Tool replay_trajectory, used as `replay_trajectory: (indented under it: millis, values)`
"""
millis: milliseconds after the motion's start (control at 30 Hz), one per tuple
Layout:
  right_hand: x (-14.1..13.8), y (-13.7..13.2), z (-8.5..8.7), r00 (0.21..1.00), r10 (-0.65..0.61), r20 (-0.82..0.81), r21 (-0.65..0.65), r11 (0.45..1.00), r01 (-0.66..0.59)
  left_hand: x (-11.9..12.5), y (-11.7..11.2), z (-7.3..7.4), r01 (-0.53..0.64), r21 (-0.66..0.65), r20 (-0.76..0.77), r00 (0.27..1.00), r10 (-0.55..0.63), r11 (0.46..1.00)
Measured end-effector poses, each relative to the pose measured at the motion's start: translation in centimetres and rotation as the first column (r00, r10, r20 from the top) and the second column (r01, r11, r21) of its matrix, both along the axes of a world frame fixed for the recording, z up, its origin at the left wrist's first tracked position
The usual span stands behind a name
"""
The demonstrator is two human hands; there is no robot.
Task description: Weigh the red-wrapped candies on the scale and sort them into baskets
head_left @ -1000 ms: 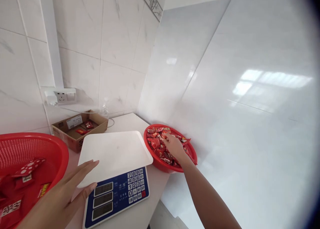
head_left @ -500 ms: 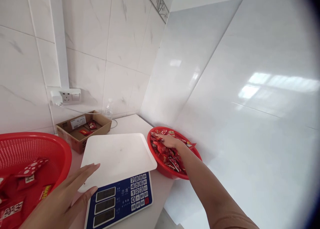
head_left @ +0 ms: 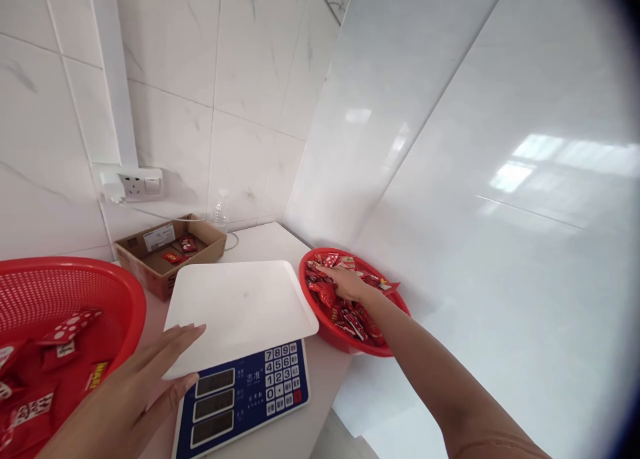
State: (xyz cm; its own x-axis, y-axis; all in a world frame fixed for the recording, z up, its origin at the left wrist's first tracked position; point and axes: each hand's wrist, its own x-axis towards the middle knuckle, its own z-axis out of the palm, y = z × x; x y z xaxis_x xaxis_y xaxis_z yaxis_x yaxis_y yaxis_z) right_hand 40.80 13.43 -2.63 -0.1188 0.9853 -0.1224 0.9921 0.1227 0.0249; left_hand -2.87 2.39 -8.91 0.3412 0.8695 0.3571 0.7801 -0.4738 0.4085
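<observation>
Our R hand (head_left: 347, 283) is down among the red packets (head_left: 324, 292) in the far basket (head_left: 340, 340), fingers fairly close together; some tips hidden, so can't tell if it's got hold of one. Our L hand (head_left: 133, 387) is spread, thumb well off the fingers, nothing visible in it, at the near-left part of the white pan (head_left: 243, 305) on the scale (head_left: 253, 395); touching or just above, can't tell. Progress, approx.: picking from the far basket looks under way, w/ plenty left in there. More packets already lie in the near basket (head_left: 133, 299), plus a few in the cardboard box (head_left: 143, 272) behind the pan. No packet's on the pan yet, & the scale's readouts are too dim to read, so no weight to report ATM.
</observation>
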Motion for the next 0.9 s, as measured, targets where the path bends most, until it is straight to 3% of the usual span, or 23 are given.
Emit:
replay_trajectory:
  millis: [167,267,433,533,633,733,800,900]
  values:
    - [0.5,-1.1,0.1,0.994,-0.009,-0.110,0.158,0.987,0.026,0.3,-0.2,0.1,0.022,-0.004,-0.006,1.000,-0.022,1.000]
    - [1.2,-1.5,0.9,0.983,-0.018,-0.181,0.248,0.967,0.064,0.2,-0.2,0.3,0.009,-0.025,0.007,1.000,-0.009,1.000]
    - [1.5,-1.5,3.1,0.946,-0.113,-0.304,0.377,0.898,0.228,0.2,-0.3,0.5,0.010,-0.041,0.046,0.999,-0.008,0.999]
    - [0.1,-1.2,4.2,0.905,-0.112,-0.409,0.410,0.864,0.292,0.4,-0.5,0.9,-0.009,-0.067,0.061,0.998,0.013,0.998]
    - [-3.4,-0.9,4.0,0.852,-0.029,-0.522,0.413,0.866,0.282,0.6,-0.9,2.0,-0.040,-0.109,0.050,0.998,0.045,0.993]
    - [-8.5,-0.6,2.5,0.718,0.059,-0.693,0.294,0.933,0.208,0.8,-1.4,3.5,-0.049,-0.149,0.019,0.998,0.052,0.988]
    - [-12.1,-0.5,1.2,0.560,0.016,-0.828,0.107,0.986,0.130,0.9,-1.7,4.4,-0.060,-0.175,0.001,0.998,0.061,0.983]
    - [-16.6,-0.3,-0.2,0.388,-0.108,-0.915,-0.103,0.994,0.034,0.9,-2.0,5.4,-0.096,-0.207,-0.025,0.995,0.093,0.974]
